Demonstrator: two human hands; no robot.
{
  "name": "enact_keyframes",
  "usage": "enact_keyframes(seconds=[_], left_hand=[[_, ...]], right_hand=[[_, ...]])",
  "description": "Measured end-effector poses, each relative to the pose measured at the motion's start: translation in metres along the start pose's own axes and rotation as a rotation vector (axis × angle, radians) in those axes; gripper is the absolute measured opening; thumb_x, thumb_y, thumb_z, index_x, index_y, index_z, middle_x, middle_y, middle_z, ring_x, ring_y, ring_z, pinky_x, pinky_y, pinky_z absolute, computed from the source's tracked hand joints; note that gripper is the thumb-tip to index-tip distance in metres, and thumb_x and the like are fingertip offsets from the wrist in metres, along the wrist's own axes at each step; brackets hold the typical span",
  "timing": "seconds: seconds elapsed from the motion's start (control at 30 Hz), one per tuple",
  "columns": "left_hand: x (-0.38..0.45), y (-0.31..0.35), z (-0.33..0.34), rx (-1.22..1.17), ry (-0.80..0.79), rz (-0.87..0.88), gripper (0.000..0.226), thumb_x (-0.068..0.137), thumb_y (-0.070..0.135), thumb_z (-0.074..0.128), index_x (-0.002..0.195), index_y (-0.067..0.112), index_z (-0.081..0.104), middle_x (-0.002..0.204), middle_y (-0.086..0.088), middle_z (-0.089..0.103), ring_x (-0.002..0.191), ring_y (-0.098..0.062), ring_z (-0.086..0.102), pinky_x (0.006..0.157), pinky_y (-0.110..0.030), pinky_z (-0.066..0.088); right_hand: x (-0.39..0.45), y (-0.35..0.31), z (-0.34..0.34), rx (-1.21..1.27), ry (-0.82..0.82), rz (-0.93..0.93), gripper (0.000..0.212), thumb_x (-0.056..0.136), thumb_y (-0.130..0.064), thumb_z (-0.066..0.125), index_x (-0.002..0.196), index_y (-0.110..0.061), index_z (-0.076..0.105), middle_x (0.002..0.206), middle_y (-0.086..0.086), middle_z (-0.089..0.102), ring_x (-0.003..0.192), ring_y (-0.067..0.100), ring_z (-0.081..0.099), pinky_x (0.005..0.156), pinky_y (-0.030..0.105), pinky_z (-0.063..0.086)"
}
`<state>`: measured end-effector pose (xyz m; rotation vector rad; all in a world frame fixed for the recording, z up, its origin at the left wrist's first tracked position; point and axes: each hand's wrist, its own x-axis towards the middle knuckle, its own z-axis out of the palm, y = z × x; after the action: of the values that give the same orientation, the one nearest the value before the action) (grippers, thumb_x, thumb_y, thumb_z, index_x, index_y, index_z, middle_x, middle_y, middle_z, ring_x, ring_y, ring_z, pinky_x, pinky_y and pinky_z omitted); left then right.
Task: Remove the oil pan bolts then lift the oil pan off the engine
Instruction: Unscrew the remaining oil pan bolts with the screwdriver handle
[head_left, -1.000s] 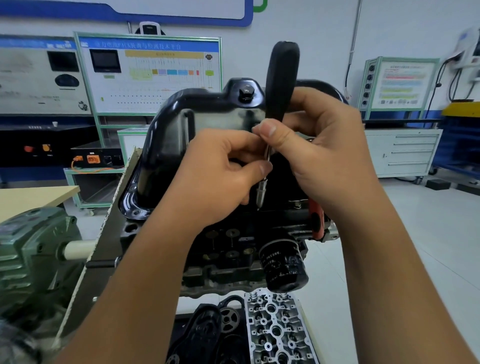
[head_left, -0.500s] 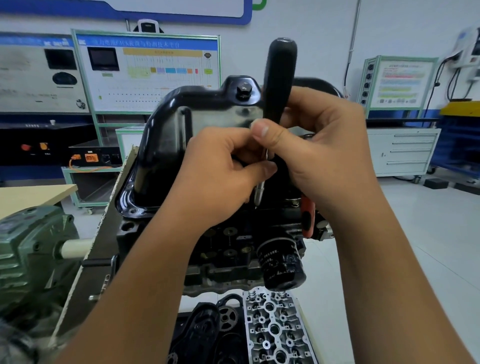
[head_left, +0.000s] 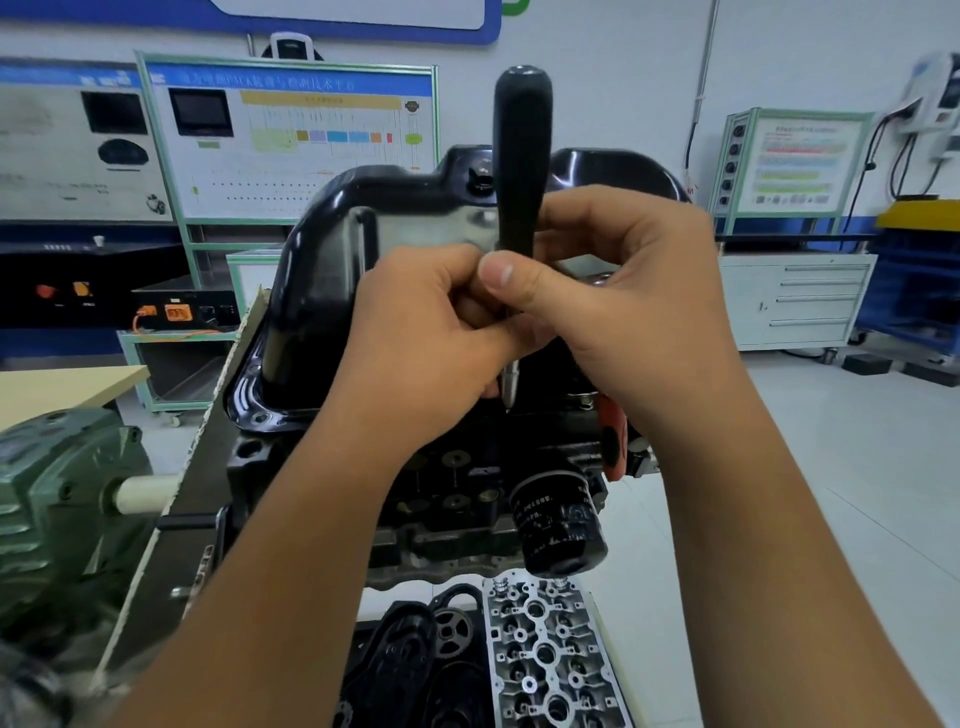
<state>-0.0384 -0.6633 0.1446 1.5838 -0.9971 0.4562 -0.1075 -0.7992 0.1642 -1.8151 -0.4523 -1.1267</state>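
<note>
The engine (head_left: 452, 493) is sitting centre frame, the pan (head_left: 332, 260) sitting on top at 12 o'clock. Right hand (head_left: 623, 291) is gripping the driver (head_left: 521, 156) upright; left hand (head_left: 421, 338) is pinching its shaft, tip at the pan's flange.

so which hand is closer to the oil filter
Right. The right hand grips the driver handle almost directly above the oil filter; the left hand sits up and to its left, farther off.
</note>
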Motion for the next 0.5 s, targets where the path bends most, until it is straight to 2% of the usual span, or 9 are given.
enact_keyframes(seconds=[0.13,0.2,0.3,0.37,0.43,0.5], left_hand=[[-0.0001,0.0023,-0.0056,-0.06,-0.12,-0.004,0.011,0.091,0.006,0.075,0.09,0.017,0.076,0.058,0.003,0.068,0.046,-0.013,0.063,0.044,-0.021,0.046],[0.0004,0.0021,-0.0067,-0.041,-0.151,-0.02,0.013,0.095,0.002,0.069,0.094,0.013,0.076,0.059,0.003,0.068,0.045,-0.013,0.062,0.044,-0.02,0.045],[0.0003,0.0015,-0.0033,-0.013,-0.066,-0.027,0.005,0.088,0.004,0.078,0.09,0.009,0.076,0.06,-0.001,0.068,0.044,-0.013,0.058,0.046,-0.022,0.045],[0.0002,0.0013,-0.0014,0.05,0.0,0.005,0.009,0.082,0.012,0.085,0.083,0.012,0.077,0.058,-0.001,0.067,0.045,-0.012,0.056,0.048,-0.023,0.045],[0.0004,0.001,-0.0023,0.042,-0.002,0.014,0.009,0.082,0.013,0.086,0.083,0.015,0.077,0.058,0.001,0.068,0.044,-0.012,0.058,0.047,-0.021,0.045],[0.0002,0.0005,-0.003,-0.011,-0.054,-0.001,0.008,0.087,0.006,0.081,0.088,0.014,0.078,0.06,0.0,0.07,0.042,-0.014,0.061,0.045,-0.018,0.045]], right_hand=[[0.0004,0.0015,-0.0002,-0.044,0.015,-0.001,0.009,0.084,-0.01,0.082,0.092,-0.013,0.079,0.077,-0.007,0.075,0.075,0.003,0.07,0.068,0.019,0.053],[0.0013,0.0019,-0.0013,-0.033,0.005,0.011,0.009,0.086,-0.007,0.079,0.092,-0.014,0.078,0.073,-0.011,0.072,0.072,0.0,0.067,0.068,0.018,0.052],[0.0011,0.0009,-0.0018,0.001,-0.001,0.032,0.011,0.085,-0.007,0.081,0.094,-0.013,0.079,0.074,-0.01,0.074,0.074,0.001,0.07,0.07,0.019,0.054],[0.0007,0.0,-0.0013,-0.013,0.019,0.023,0.012,0.082,-0.009,0.084,0.091,-0.014,0.078,0.075,-0.01,0.075,0.073,-0.001,0.069,0.069,0.016,0.052],[0.0006,-0.0005,-0.0009,-0.026,0.033,0.022,0.012,0.082,-0.01,0.085,0.088,-0.016,0.078,0.074,-0.01,0.074,0.073,0.0,0.069,0.068,0.017,0.053],[0.0007,0.0002,-0.0015,-0.036,0.036,0.035,0.009,0.083,-0.011,0.084,0.09,-0.013,0.079,0.079,-0.002,0.076,0.077,0.01,0.072,0.071,0.025,0.057]])
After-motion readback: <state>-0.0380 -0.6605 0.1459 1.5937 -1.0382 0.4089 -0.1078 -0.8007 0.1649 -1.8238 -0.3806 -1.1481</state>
